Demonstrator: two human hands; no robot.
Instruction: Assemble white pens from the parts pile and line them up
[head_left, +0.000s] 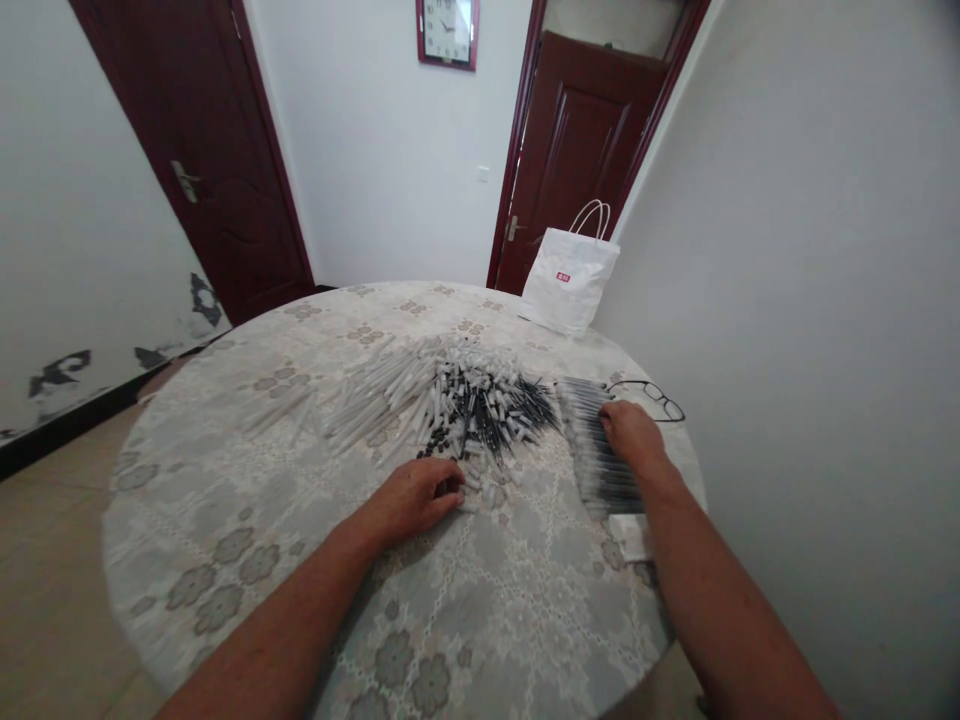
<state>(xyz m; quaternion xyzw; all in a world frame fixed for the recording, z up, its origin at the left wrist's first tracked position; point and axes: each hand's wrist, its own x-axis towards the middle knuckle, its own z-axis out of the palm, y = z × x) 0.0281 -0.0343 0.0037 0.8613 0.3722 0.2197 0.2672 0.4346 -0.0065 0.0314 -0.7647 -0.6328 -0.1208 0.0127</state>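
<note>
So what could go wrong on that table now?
The right hand might bump the glasses beside it, which lie near the edge of the table. It could also push the row of thin sticks crooked. The small black pieces near the left hand might get nudged and scatter.

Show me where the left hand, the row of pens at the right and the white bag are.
Left hand [420, 492]: head view, on the back of the hand.
Row of pens [592, 450]: head view, near the middle of the row.
White bag [571, 290]: head view, on its front face.
</note>
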